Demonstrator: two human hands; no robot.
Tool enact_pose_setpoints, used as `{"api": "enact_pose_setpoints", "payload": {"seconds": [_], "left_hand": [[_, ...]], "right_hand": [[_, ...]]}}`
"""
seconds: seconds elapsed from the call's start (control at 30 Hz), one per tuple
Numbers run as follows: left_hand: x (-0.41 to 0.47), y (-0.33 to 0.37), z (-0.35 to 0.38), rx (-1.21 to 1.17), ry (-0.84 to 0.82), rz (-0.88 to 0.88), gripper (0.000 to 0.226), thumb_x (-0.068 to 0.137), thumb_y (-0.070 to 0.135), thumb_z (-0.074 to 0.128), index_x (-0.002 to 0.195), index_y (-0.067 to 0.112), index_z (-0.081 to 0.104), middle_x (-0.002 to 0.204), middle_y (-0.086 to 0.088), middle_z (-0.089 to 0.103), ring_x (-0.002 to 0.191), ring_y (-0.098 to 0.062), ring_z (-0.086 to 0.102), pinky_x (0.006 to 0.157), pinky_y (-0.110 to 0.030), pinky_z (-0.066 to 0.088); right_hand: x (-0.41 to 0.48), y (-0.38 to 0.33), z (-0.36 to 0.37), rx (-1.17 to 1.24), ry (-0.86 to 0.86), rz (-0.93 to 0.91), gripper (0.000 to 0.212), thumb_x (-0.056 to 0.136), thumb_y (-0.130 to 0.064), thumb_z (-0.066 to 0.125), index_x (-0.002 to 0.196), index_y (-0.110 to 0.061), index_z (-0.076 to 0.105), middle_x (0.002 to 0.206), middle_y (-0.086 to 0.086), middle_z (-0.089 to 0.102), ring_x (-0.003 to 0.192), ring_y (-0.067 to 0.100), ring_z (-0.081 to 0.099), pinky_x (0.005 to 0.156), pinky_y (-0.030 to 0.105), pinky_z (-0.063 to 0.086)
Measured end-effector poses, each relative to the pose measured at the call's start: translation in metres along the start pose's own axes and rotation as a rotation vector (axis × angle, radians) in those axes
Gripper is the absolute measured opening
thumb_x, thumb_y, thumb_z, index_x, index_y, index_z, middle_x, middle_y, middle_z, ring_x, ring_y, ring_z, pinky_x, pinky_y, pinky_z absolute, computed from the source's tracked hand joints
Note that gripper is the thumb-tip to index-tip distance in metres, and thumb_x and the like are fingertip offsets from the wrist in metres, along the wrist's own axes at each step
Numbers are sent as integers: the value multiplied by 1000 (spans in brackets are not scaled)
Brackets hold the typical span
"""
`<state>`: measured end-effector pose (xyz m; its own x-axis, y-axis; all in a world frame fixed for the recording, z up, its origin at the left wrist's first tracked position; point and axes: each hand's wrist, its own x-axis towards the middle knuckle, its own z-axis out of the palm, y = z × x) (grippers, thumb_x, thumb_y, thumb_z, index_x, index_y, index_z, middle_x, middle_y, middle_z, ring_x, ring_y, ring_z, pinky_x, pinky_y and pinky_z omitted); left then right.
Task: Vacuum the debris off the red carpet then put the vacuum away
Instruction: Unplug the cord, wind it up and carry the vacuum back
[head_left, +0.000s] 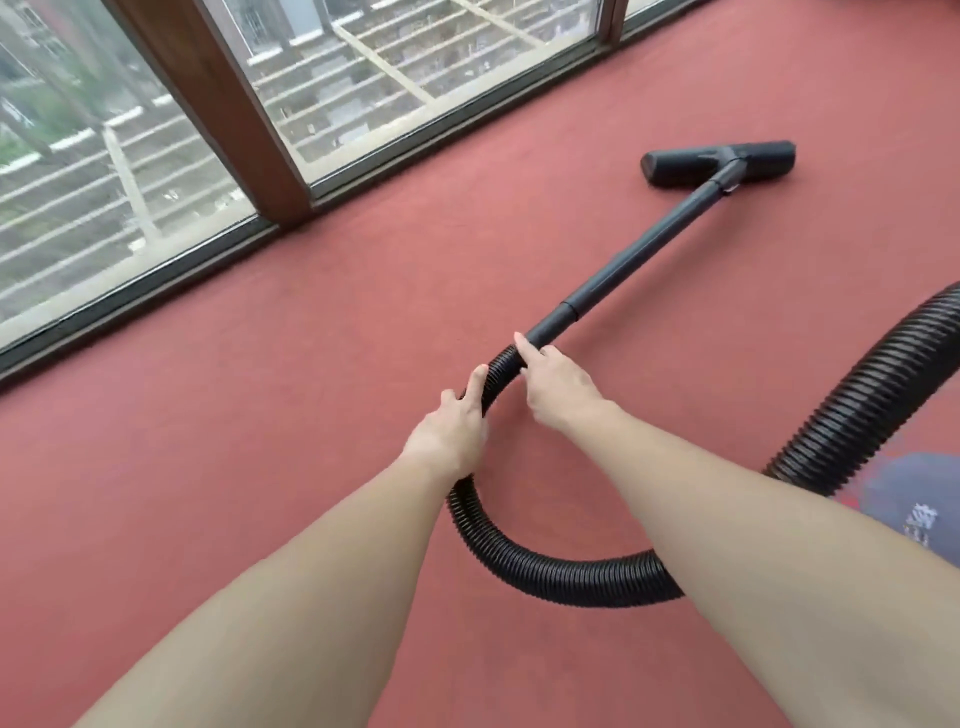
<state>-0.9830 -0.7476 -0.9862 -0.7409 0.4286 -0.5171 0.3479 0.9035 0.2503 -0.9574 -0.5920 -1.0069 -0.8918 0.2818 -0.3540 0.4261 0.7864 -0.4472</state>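
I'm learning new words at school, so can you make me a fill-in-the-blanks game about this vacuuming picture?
The left hand and right hand both hold the ribbed black ____.
The carpet is coloured ____.
The vacuum's floor head rests on the carpet near the big ____.
Missing words: hose, red, window.

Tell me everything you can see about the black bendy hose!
The hose is black, ribbed and looks like flexible plastic. It curves in a loop over the red carpet, then runs off the right edge of the picture. Its far end joins a smooth black wand leading to the floor head. The left hand and right hand both grip it near that joint.
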Motion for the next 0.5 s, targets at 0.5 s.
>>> {"api": "enact_pose_setpoints", "payload": {"seconds": [0.5], "left_hand": [[14, 67, -48, -152, 372, 45, 38, 105, 37, 34, 111, 8, 57, 113, -20, 62, 99, -38, 59, 78, -43, 45]], "right_hand": [[-49, -21, -101, 267, 99, -31, 30, 100, -14, 43, 115, -7, 68, 107, 10, 71, 99, 26, 68, 93, 36, 53]]}}
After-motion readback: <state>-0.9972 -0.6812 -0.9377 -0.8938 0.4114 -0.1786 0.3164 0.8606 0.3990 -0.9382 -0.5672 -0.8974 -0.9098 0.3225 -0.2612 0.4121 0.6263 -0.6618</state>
